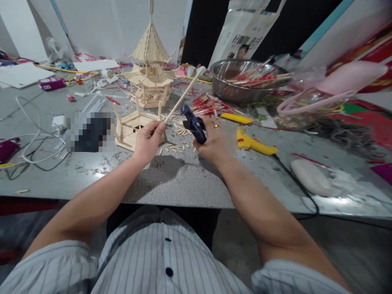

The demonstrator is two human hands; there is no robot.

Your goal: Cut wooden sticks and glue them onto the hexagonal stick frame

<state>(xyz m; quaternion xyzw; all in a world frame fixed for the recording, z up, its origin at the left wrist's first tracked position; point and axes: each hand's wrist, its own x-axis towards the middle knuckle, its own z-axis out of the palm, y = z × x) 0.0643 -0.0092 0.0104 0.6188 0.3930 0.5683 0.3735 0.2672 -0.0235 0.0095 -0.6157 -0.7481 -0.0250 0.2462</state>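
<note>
one pale stick (181, 98), pinched in left hand (149, 138), pointed toward one o'clock; dark blue tool (196, 125), gripped in right hand (214, 141) at three o'clock. step judged: stick being trimmed; alignment with tool next called for. hexagonal frame (125, 138) placed at ten o'clock.

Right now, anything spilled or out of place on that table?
Yes, scatter. Short stick pieces lie loose between the left hand and right hand, beside the hexagonal stick base. One pale piece lies alone near the front-left of the table, apart from the rest. Red bits are heaped outside the metal bowl.
</note>
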